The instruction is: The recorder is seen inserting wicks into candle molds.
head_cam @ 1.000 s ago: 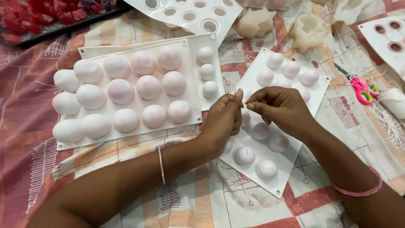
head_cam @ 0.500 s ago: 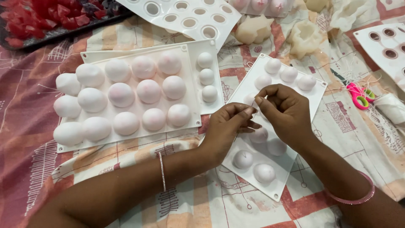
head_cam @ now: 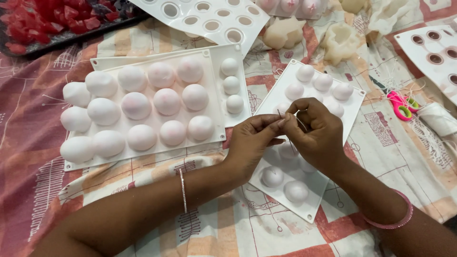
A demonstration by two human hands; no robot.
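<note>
My left hand point(head_cam: 252, 140) and my right hand point(head_cam: 315, 133) meet over a small white dome mould point(head_cam: 304, 190) that lies upside down. Between their fingertips they pinch a thin needle with a fine white thread point(head_cam: 280, 115); which hand holds which part I cannot tell. Both hands hover above the mould's middle domes and hide some of them. To the left lies a larger white mould point(head_cam: 143, 112) with several big rounded domes, resting on another white mould with small domes along its right edge point(head_cam: 232, 85).
A white mould with open round holes point(head_cam: 209, 21) lies at the back. Red chunks fill a dark tray point(head_cam: 47, 21) at top left. Pink-handled scissors point(head_cam: 399, 103) and loose white thread lie at right, beside another mould point(head_cam: 435, 47). Cream star-shaped moulds point(head_cam: 285, 33) sit behind.
Both hands shifted slightly right and down over the small mould, still pinched together at the fingertips; the needle now stands up between them.
</note>
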